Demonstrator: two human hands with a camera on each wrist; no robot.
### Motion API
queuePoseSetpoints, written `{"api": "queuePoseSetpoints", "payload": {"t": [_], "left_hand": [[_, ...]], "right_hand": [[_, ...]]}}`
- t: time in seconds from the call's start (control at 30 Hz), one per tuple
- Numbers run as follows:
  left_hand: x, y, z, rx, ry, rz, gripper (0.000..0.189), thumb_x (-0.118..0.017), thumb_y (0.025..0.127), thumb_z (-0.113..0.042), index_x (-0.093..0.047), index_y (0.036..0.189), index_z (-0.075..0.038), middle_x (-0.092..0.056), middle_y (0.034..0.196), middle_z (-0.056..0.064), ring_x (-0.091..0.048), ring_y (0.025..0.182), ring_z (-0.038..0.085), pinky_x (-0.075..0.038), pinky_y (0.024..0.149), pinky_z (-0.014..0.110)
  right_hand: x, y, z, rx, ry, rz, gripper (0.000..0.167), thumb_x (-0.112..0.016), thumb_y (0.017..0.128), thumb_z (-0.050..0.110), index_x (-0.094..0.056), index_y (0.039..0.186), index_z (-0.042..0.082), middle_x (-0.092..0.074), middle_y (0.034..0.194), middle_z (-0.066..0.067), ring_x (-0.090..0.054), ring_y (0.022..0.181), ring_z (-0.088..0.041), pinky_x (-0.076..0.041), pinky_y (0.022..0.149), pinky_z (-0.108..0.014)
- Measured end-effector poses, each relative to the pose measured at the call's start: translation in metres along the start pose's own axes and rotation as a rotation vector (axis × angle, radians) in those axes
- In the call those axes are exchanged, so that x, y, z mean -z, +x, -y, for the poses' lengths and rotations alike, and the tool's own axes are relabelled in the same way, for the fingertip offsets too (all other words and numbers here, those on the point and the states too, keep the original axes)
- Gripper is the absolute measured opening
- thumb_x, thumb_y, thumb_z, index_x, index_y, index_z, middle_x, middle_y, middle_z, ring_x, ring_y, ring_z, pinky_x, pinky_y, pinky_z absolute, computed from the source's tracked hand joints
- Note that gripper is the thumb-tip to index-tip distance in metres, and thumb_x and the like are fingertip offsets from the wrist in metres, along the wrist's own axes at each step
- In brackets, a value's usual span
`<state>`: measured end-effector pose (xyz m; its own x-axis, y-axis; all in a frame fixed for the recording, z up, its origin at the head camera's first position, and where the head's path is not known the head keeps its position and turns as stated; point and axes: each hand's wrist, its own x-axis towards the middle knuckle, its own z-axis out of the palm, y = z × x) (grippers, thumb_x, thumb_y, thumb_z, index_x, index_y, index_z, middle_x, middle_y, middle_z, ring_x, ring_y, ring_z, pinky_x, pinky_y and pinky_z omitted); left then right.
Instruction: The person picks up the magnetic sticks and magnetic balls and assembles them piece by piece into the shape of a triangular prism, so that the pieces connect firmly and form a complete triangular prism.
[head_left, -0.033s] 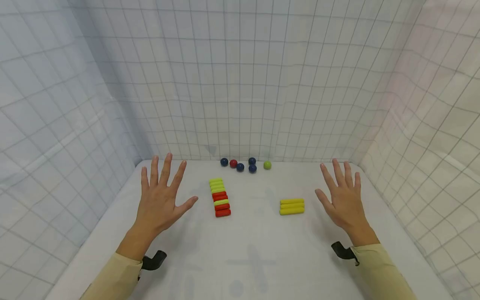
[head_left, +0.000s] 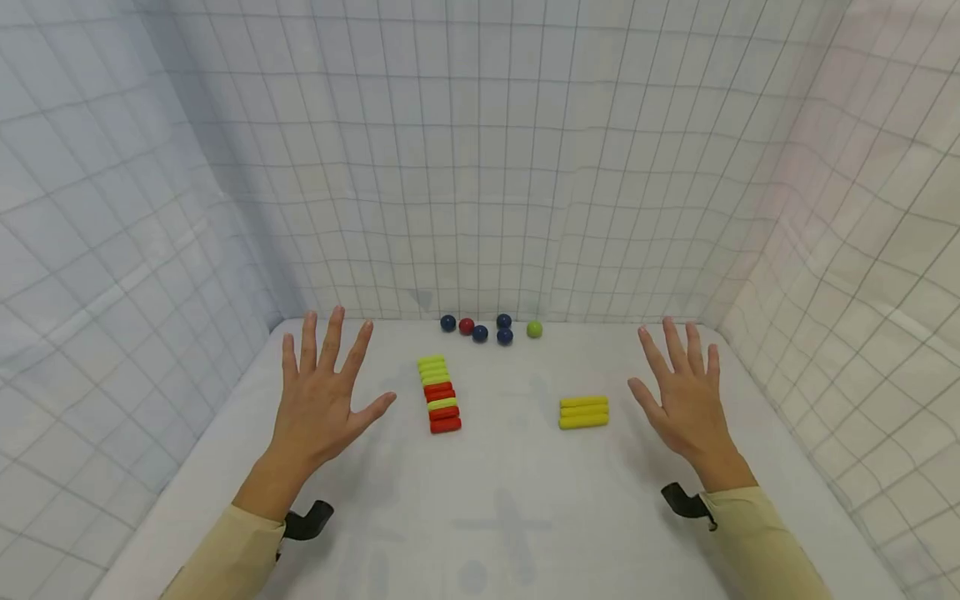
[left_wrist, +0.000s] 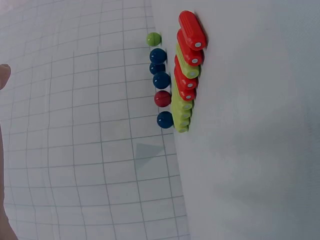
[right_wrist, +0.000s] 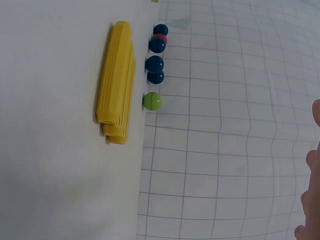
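My left hand (head_left: 318, 408) hovers over the left side of the white table, palm down, fingers spread and holding nothing. To its right lies a column of short ribbed sticks, several red sticks (head_left: 446, 425) and several lime sticks (head_left: 432, 368), laid side by side. On the other side my right hand (head_left: 686, 408) is held up with fingers apart, also without anything in it. Three yellow ribbed sticks (head_left: 584, 412) lie together left of its thumb. In the right wrist view these yellow sticks (right_wrist: 115, 80) show rounded, grooved sides.
Along the back edge of the table (head_left: 510, 475) sit several dark blue balls (head_left: 480, 333), one red ball (head_left: 467, 326) and one green ball (head_left: 534, 329). White cloth walls with a grid (head_left: 495, 167) rise behind and at both sides.
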<state>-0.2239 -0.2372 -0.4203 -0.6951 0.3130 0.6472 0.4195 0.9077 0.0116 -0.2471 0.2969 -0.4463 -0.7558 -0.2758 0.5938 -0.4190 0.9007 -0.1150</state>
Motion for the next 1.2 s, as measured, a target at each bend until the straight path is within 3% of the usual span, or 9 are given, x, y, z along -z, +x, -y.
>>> {"api": "queuePoseSetpoints", "payload": {"t": [0.1, 0.2, 0.33, 0.43, 0.53, 0.67, 0.77, 1.03, 1.2], "left_hand": [[-0.003, -0.001, 0.000, 0.000, -0.008, -0.003, 0.098, -0.026, 0.101, -0.085, -0.017, 0.176, -0.023, -0.004, 0.181, 0.017, -0.002, 0.162, 0.053, -0.002, 0.122, 0.079], [-0.007, 0.000, 0.000, -0.002, -0.034, -0.037, 0.098, -0.032, 0.102, -0.081, -0.025, 0.173, -0.015, -0.014, 0.177, 0.023, -0.014, 0.159, 0.056, -0.014, 0.121, 0.078], [-0.008, 0.002, -0.001, -0.003, -0.129, -0.085, 0.085, -0.061, 0.100, -0.056, -0.044, 0.160, 0.001, -0.042, 0.158, 0.031, -0.045, 0.139, 0.053, -0.043, 0.111, 0.069], [-0.009, 0.004, -0.005, 0.005, -0.215, -0.058, 0.072, -0.079, 0.094, -0.033, -0.053, 0.150, 0.005, -0.055, 0.144, 0.028, -0.055, 0.129, 0.047, -0.054, 0.102, 0.063], [-0.011, 0.008, -0.010, 0.022, -0.281, -0.012, 0.067, -0.089, 0.090, -0.019, -0.059, 0.145, 0.004, -0.060, 0.141, 0.025, -0.058, 0.129, 0.044, -0.054, 0.104, 0.062], [-0.016, 0.012, -0.018, 0.062, -0.343, 0.031, 0.058, -0.090, 0.091, -0.014, -0.065, 0.140, 0.002, -0.064, 0.137, 0.021, -0.061, 0.126, 0.041, -0.054, 0.103, 0.061], [-0.023, 0.016, -0.022, 0.097, -0.369, 0.083, 0.052, -0.089, 0.093, -0.015, -0.067, 0.138, 0.001, -0.066, 0.135, 0.019, -0.064, 0.121, 0.038, -0.057, 0.101, 0.057], [-0.039, 0.024, -0.030, 0.128, -0.461, 0.172, 0.044, -0.086, 0.096, -0.017, -0.070, 0.134, -0.003, -0.069, 0.131, 0.013, -0.069, 0.107, 0.035, -0.061, 0.092, 0.050], [-0.049, 0.023, -0.032, 0.159, -0.470, 0.249, 0.039, -0.084, 0.098, -0.018, -0.072, 0.132, -0.004, -0.071, 0.125, 0.010, -0.068, 0.104, 0.030, -0.061, 0.090, 0.048]], "right_hand": [[-0.001, -0.001, -0.001, 0.000, 0.002, 0.004, 0.073, -0.045, 0.111, 0.054, -0.023, 0.175, 0.025, -0.012, 0.180, -0.015, 0.000, 0.164, -0.046, 0.004, 0.124, -0.073], [-0.003, 0.002, -0.002, 0.004, 0.001, 0.001, 0.074, -0.046, 0.111, 0.054, -0.024, 0.175, 0.024, -0.015, 0.180, -0.016, -0.002, 0.164, -0.046, 0.003, 0.125, -0.072], [-0.001, 0.012, -0.003, 0.028, 0.046, -0.022, 0.074, -0.059, 0.106, 0.042, -0.035, 0.171, 0.015, -0.026, 0.176, -0.019, -0.013, 0.162, -0.048, -0.010, 0.125, -0.072], [-0.001, 0.028, -0.001, 0.047, 0.132, -0.024, 0.069, -0.070, 0.101, 0.027, -0.047, 0.163, 0.006, -0.038, 0.169, -0.022, -0.030, 0.156, -0.048, -0.026, 0.122, -0.070], [-0.003, 0.049, 0.004, 0.027, 0.215, 0.007, 0.061, -0.076, 0.100, 0.019, -0.055, 0.154, 0.002, -0.049, 0.160, -0.022, -0.044, 0.147, -0.046, -0.039, 0.115, -0.068], [-0.013, 0.081, 0.012, -0.038, 0.296, 0.066, 0.048, -0.075, 0.104, 0.021, -0.063, 0.146, 0.003, -0.060, 0.146, -0.018, -0.058, 0.130, -0.040, -0.050, 0.106, -0.060], [-0.024, 0.103, 0.017, -0.066, 0.342, 0.108, 0.043, -0.073, 0.106, 0.024, -0.065, 0.143, 0.003, -0.065, 0.139, -0.016, -0.063, 0.120, -0.036, -0.054, 0.102, -0.054], [-0.053, 0.147, 0.029, -0.133, 0.439, 0.230, 0.046, -0.068, 0.109, 0.033, -0.066, 0.142, 0.001, -0.067, 0.135, -0.020, -0.064, 0.119, -0.034, -0.054, 0.103, -0.050], [-0.071, 0.166, 0.040, -0.186, 0.474, 0.304, 0.048, -0.067, 0.109, 0.037, -0.068, 0.139, 0.000, -0.069, 0.133, -0.016, -0.064, 0.118, -0.031, -0.055, 0.101, -0.048]]}}
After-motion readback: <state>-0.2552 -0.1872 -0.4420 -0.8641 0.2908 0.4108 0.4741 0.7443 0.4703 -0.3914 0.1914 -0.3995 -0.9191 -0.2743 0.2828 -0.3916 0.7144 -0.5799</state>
